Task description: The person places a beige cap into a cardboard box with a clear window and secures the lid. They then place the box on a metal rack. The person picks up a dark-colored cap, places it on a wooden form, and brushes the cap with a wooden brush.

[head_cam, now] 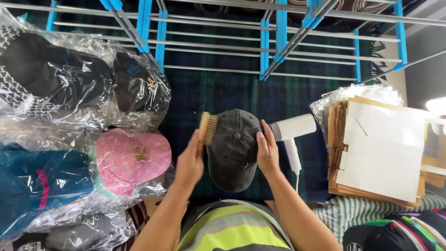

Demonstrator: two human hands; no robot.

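Observation:
A dark grey baseball cap (233, 151) lies on a dark plaid cloth (218, 90), brim toward me. My left hand (190, 160) grips a wooden brush (207, 128) whose bristles touch the cap's left side near the crown. My right hand (267, 151) rests on the cap's right edge, pressing it down.
A white handheld dryer-like device (291, 132) lies just right of the cap. Bagged caps sit at the left: pink (132, 160), black (139, 86), teal (39, 186). A stack of flat cardboard and white sheets (378, 148) is on the right. A blue and grey drying rack (278, 35) spans the back.

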